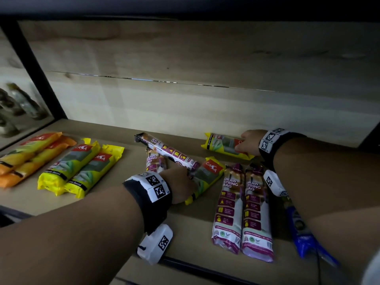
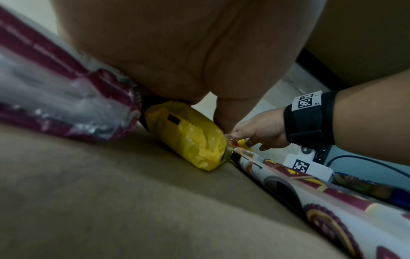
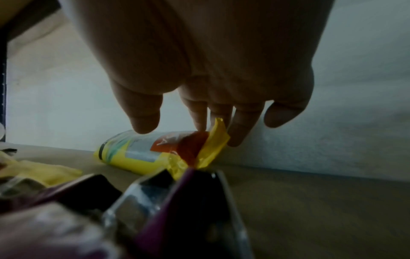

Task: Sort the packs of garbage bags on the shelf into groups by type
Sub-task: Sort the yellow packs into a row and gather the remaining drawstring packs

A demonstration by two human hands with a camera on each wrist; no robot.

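**Two hands reach for yellow garbage bag packs on a dim wooden shelf**

Nearest the viewer, two purple-and-white drawstring bag packs (image 1: 242, 210) lie side by side on the shelf (image 1: 61, 202), ends toward the front edge. Right of them a blue pack (image 1: 302, 233) is half hidden under the right forearm; its label cannot be read.

In the middle, the left hand (image 1: 181, 186) rests on a yellow Casa pack (image 1: 207, 177) that lies slanted. From the head view the fingers are hidden behind the hand, and the left wrist view shows mostly palm, so I cannot tell whether the grip is closed on it. A third drawstring pack (image 1: 168, 152) leans tilted across another of its kind, one end up, close by this hand.

To the left lie two yellow packs (image 1: 80, 169) together, and beyond them orange packs (image 1: 30, 155) in a group.

Farthest back, near the rear wall, the right hand (image 1: 248, 142) hangs over a second lone yellow pack (image 1: 222, 144). Its fingers (image 3: 241, 126) are straight and spread, a wide grip, tips at the crimped end flap; nothing is held.

These packs look light, soft and slightly squashy, with slick film wrappers. The end flaps seem flimsy, so taking hold around the rolled middle is likely surer.

Blurred bottles (image 1: 18, 108) show beyond the left divider.
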